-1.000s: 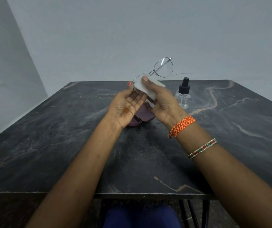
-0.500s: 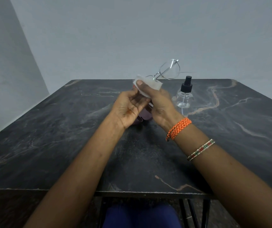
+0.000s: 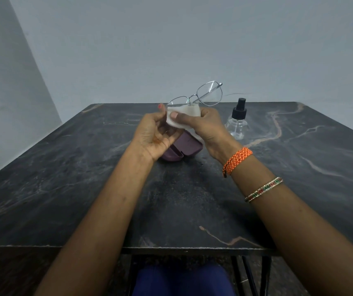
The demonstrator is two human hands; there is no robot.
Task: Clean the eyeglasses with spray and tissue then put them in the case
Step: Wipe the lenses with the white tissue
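Thin metal-framed eyeglasses (image 3: 205, 94) are held up above the middle of the dark marble table (image 3: 85, 178). My right hand (image 3: 205, 129) pinches a white tissue (image 3: 184, 115) over the left lens, thumb on top. My left hand (image 3: 154, 137) holds the frame's left side with curled fingers, palm toward me. The right lens sticks out bare above the tissue, one temple arm trailing to the right. A purple open case (image 3: 184, 148) lies on the table just under both hands. A clear spray bottle (image 3: 237, 122) with a black pump stands to the right of my right hand.
The table's near edge (image 3: 171, 247) runs across the bottom, with black metal legs and my blue-clad lap below it. Grey walls stand behind and to the left.
The tissue has slid down off the upper rim of the left lens, which now shows above it. The glasses have tilted slightly, and both hands stayed over the case.
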